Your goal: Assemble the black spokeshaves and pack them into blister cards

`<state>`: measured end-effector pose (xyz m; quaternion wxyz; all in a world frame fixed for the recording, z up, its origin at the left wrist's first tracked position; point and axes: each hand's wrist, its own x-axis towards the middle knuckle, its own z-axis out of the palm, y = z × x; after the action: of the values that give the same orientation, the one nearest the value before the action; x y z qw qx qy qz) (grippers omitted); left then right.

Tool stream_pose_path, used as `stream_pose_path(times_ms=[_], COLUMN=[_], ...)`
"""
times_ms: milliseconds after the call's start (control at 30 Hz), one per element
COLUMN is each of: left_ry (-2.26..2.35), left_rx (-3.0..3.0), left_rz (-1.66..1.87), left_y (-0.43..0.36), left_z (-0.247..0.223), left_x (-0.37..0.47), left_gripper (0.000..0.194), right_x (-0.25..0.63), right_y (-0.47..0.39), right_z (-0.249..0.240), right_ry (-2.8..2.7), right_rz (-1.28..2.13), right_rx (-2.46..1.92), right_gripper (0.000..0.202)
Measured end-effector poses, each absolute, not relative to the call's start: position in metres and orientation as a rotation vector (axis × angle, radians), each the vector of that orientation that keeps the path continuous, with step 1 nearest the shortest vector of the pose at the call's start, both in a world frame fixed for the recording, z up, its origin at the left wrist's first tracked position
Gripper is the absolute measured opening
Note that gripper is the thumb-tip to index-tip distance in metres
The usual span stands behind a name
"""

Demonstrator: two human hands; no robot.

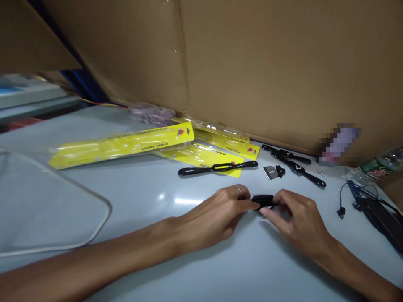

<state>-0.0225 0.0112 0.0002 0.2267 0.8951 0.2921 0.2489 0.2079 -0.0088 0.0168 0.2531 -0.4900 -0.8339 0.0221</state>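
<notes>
My left hand [217, 209] and right hand [304, 214], fingers pinched nearly together, hold a black tool [264, 201] between them over the gray table [141, 201], near a loose blade [268, 173] and a black frame [198, 170], with yellow packs [126, 144] lying behind.

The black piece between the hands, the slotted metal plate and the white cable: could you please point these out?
Black piece [266, 200]: head view, on its visible middle.
Slotted metal plate [268, 173]: head view, on its flat face.
White cable [109, 207]: head view, on its bend.
</notes>
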Motion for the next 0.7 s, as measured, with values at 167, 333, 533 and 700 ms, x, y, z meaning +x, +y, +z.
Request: stream_pose_path(times_ms=[167, 333, 533, 700], left_ry=[0.810, 0.813, 0.810, 0.808], left_rx=[2.451, 2.452, 2.480, 2.492], left_rz=[0.670, 0.673, 0.751, 0.756], left_y=[0.008, 0.009, 0.014, 0.016], left_z=[0.001, 0.001, -0.004, -0.007], left_x=[-0.022, -0.022, -0.024, -0.026], left_gripper=[0.045, 0.046, 0.050, 0.053], right_x=[0.207, 0.211, 0.217, 0.224], right_y=[-0.011, -0.013, -0.008, -0.005], right_z=[0.016, 0.026, 0.020, 0.009], right_ry=[-2.379, -2.368, -2.304, -2.271], right_rz=[0.051, 0.286, 0.339, 0.336], right_rx=[-1.306, -1.070, -1.137, -1.188], right_gripper=[0.024, 0.029, 0.023, 0.024])
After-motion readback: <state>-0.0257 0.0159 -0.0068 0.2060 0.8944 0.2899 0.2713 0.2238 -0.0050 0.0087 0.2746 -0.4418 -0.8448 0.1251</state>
